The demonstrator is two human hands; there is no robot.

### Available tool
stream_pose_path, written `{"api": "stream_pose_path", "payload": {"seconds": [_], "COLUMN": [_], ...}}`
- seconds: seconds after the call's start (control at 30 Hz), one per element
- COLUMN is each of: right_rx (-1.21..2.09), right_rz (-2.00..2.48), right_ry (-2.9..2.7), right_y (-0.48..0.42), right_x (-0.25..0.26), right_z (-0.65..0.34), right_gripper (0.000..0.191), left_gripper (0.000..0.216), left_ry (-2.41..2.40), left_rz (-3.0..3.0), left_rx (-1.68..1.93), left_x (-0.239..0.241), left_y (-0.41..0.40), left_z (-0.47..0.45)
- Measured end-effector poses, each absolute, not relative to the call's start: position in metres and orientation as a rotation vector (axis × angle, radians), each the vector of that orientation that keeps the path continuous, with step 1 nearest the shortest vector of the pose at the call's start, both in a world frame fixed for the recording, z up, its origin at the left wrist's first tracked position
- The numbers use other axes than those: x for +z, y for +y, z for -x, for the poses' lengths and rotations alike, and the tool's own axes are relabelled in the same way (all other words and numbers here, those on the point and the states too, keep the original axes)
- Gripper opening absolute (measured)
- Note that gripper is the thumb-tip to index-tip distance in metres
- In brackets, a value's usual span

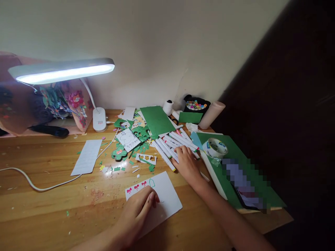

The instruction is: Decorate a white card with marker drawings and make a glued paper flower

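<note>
My left hand (140, 209) rests with curled fingers on a white sheet of paper (167, 198). Whatever its fingers may hold is hidden. Three small red bows (136, 187) and a green pointed outline (152, 183) are drawn along the sheet's upper edge. My right hand (186, 163) reaches onto a pile of white markers (163, 150) with coloured ends. Its thumb and fingers close around the end of one marker (170, 152), partly covered by the hand.
Green paper scraps (141, 132) and cut-outs lie behind the sheet. A lit lamp (65, 72) stands left, its white cable (42, 189) crossing the table. On the right, a tape roll (215, 147) and a blurred phone (243, 184) lie on green card (261, 184). A marker holder (196, 104) stands behind.
</note>
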State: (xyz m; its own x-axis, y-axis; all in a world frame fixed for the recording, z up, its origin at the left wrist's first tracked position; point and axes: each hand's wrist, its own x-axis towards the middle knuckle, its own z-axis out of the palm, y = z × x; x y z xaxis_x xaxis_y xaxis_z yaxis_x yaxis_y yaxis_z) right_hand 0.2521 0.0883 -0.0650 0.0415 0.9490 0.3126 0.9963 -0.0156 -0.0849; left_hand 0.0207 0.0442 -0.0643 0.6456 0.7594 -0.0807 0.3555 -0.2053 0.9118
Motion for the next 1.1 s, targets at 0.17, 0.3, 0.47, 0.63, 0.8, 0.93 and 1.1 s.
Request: {"api": "stream_pose_path", "payload": {"seconds": [0.17, 0.3, 0.47, 0.63, 0.8, 0.93, 1.1], "right_rx": [-0.272, -0.257, 0.239, 0.903, 1.247, 1.164, 1.466], "right_rz": [2.117, 2.135, 1.781, 1.439, 1.339, 1.312, 1.042], "right_ry": [-1.930, -1.891, -1.727, -1.767, -1.660, -1.521, -1.204], "right_y": [0.088, 0.085, 0.078, 0.067, 0.059, 0.058, 0.057], "right_x": [-0.063, -0.056, -0.030, -0.014, -0.017, -0.021, -0.032], "right_z": [-0.245, -0.251, -0.269, -0.266, -0.254, -0.249, -0.228], "right_gripper": [0.008, 0.007, 0.018, 0.039, 0.048, 0.038, 0.029], "left_gripper": [0.041, 0.041, 0.030, 0.058, 0.017, 0.018, 0.030], "left_ry": [0.873, 0.864, 0.903, 1.134, 1.174, 1.195, 1.105], "left_rz": [-1.827, -1.860, -2.019, -2.444, -2.717, -2.721, -2.691], "left_rx": [0.491, 0.532, 0.735, 1.347, 0.942, 0.843, 0.804], "left_x": [-0.062, -0.064, -0.062, -0.052, -0.046, -0.049, -0.053], "left_y": [0.043, 0.038, 0.040, 0.066, 0.077, 0.072, 0.062], "left_z": [-0.019, -0.017, -0.015, -0.013, -0.008, -0.007, -0.010]}}
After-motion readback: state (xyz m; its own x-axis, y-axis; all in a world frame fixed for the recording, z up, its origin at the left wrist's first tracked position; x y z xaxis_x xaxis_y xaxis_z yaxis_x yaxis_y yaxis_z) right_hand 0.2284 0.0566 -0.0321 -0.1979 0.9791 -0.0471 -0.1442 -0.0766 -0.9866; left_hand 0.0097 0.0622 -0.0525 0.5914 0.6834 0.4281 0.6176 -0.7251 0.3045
